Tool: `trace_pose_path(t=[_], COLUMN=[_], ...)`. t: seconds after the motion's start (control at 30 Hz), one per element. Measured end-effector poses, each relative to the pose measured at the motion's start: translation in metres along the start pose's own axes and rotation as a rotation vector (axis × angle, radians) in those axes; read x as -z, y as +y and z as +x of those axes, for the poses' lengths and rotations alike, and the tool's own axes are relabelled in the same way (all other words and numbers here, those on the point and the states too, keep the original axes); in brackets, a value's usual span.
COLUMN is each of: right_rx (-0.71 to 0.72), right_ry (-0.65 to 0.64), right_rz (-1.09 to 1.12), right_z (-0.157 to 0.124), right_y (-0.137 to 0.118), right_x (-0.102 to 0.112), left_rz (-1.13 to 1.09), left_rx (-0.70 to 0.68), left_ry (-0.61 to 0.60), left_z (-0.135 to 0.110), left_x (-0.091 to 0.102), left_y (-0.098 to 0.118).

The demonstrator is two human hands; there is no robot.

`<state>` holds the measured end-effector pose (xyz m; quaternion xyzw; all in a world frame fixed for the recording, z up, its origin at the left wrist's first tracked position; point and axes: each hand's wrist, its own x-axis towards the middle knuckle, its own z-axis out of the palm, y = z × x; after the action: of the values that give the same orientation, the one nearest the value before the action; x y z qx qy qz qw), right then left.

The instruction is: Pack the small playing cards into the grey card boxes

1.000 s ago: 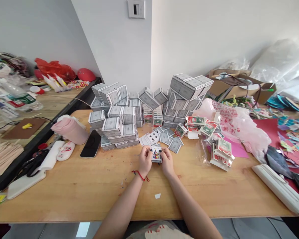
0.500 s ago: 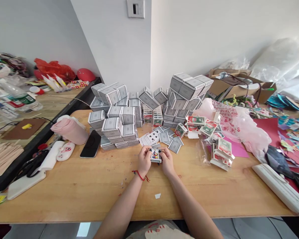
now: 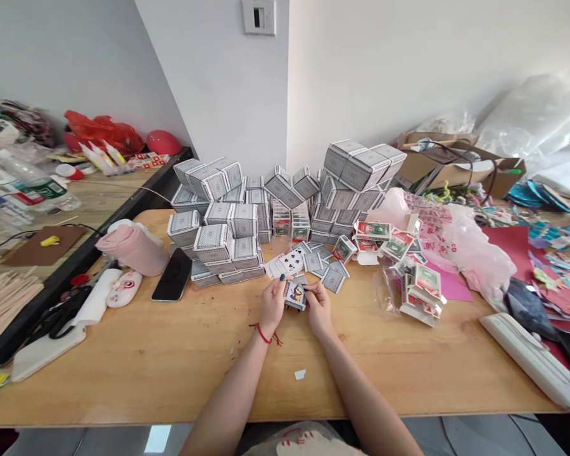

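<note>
"Holding what, between those two hands?"

"A folded card piece (image 3: 294,295) with a colourful joker-like figure, raised over the surface (image 3: 285,392), just nearer the person than the loose cards (image 3: 292,261). The left hand (image 3: 272,304) grips its left side; the right hand (image 3: 319,309) pinches the right edge, fingers closed in."

"And how does such a thing handle?"

"Light, I'd judge: springy along the folds, slick on the faces, easily creased. The folded edges look the best hold, with little pressure on the middle."

"Any writing?"

"None I can make out on the piece. The red-and-green card boxes (image 3: 427,278) to the right have labels too small to read, and the pink plastic bag (image 3: 437,228) carries red characters I can't decipher. No brand is legible."
</note>
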<state>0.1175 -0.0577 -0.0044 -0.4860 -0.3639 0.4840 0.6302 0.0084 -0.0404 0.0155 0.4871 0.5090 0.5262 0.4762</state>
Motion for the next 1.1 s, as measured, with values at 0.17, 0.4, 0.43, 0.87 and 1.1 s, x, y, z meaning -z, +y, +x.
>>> trace_pose_path(t=[0.17, 0.4, 0.43, 0.87, 1.1], right_rx=[0.054, 0.152, 0.158, -0.190, -0.339], right_ry=[0.030, -0.003, -0.008, -0.147, -0.197], right_rz=[-0.048, -0.207, -0.224, 0.140, 0.139], right_z=[0.000, -0.002, -0.003, -0.004, 0.006], right_y=[0.001, 0.005, 0.005, -0.015, -0.012], right_x=[-0.001, -0.001, -0.001, -0.007, 0.001], left_rz=[0.080, 0.316, 0.344, 0.364, 0.332], left_rx=[0.017, -0.136, -0.160, -0.235, -0.290], left_ry=[-0.086, -0.051, -0.043, -0.098, -0.152], left_z=[-0.003, -0.002, -0.001, -0.001, -0.002], left_x=[0.001, -0.003, -0.003, 0.000, 0.001], left_y=[-0.004, -0.003, -0.002, -0.005, -0.006])
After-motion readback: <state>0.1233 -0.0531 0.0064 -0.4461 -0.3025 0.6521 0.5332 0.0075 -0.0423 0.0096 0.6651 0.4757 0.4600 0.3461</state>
